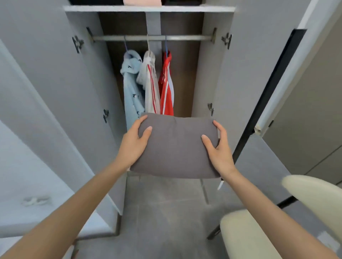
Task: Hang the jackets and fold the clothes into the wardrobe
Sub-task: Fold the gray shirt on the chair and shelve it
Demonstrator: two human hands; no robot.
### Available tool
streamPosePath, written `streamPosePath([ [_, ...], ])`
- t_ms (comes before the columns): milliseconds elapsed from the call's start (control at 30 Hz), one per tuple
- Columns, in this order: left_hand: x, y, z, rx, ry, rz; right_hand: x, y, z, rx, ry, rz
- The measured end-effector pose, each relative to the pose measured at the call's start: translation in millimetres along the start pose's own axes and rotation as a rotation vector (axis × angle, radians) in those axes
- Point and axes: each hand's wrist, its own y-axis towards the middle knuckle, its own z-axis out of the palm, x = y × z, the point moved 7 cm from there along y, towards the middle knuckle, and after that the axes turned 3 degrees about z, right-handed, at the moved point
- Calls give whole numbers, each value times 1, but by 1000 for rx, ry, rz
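Holding the folded grey garment [175, 146] by its two short ends, the left hand [137, 140] and the right hand [218, 147] each grip it, thumb pressed on top and the other fingers wrapped round the edge. The bundle sits well below the rail [185, 38], just in front of the hems of the three jackets hanging from it. Its long axis runs side to side, parallel to the rail, and the hands are level, neither nearer the wardrobe than the other.

The garment is a soft, matt, plump rectangle with rounded corners and a faint crease across its far edge. It looks thick enough to keep its fold if set down flat.

Under the rail hang a fleecy pale blue hooded jacket [132, 86], a white jacket [150, 83] with red stripes, and a glossy red jacket [166, 83] with white stripes. Above the rail is a flat grey shelf [111, 8] carrying a pink folded item [142, 2].

That shelf seems the likeliest target, which would mean lifting the bundle straight up past the rail while keeping it level. Any space below the jackets is hidden behind the garment, so I cannot tell.
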Motion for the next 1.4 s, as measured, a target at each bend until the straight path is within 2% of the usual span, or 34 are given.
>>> streamPosePath([
  [233, -71, 98, -92, -102, 1, 201, 119, 79, 26, -37, -7, -184],
  [500, -150, 202, -163, -222, -53, 367, 241, 177, 31, -80, 4, -366],
  [867, -179, 369, -213, -325, -48, 367, 335, 344, 73, -41, 20, -514],
  [1000, -186, 434, -232, -365, -31, 364, 364, 414, 91, -26, -31, -510],
  [1200, -188, 526, -278, -422, 85, 385, 411, 501, 145, 53, 27, -505],
  [1400, -169, 607, -331, -420, 343, 318, 436, 574, 226, 90, -1, -460],
])
